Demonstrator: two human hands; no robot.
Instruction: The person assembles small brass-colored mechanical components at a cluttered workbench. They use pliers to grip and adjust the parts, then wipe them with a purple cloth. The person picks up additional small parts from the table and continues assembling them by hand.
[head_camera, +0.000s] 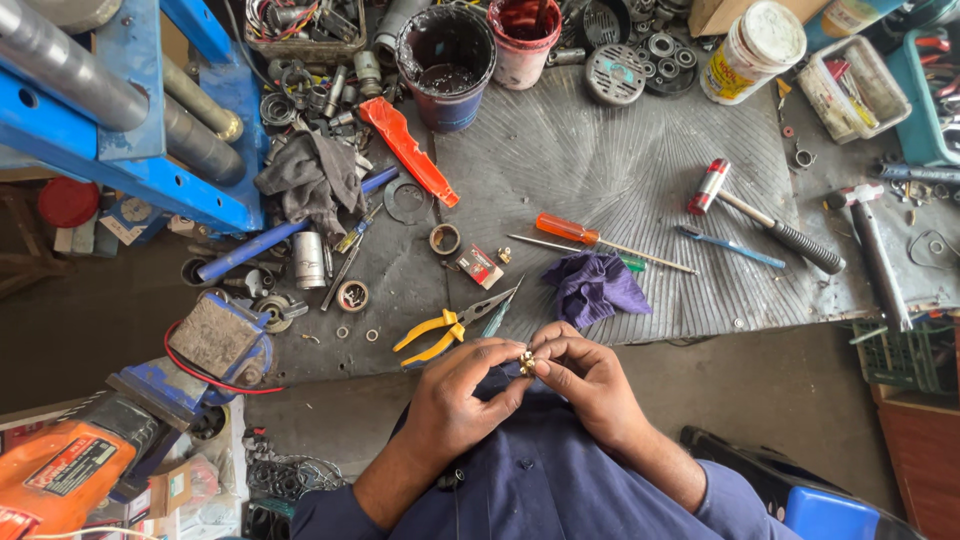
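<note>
Held just off the near edge of the surface, above the lap: a small brass-coloured metal fitting, pinched between both hands. Left hand with thumb and forefinger pressed on the fitting's left side, remaining fingers curled under. Right hand with fingers pressed together on the fitting's right side, thumb tip against it. Both forearms in dark blue sleeves.

Just beyond the hands, at the near edge: yellow-handled pliers, jaws pointing toward the middle, and a crumpled purple cloth just beside the right hand. Farther in, near the middle: an orange-handled screwdriver lying across, a thin blue-handled tool to its right, and a hammer with a red and silver head and black grip.

Along the far edge: a dark blue bucket of dark liquid, a red-stained white bucket touching its right side, a round perforated metal disc, and a white plastic jar with a lid. Toward the left edge: a long orange plastic piece, a grey rag, and scattered sockets, rings and washers. At the near left corner: a blue bench vise, with an orange power tool below it. At the right edge: a second hammer with a dark handle.
</note>
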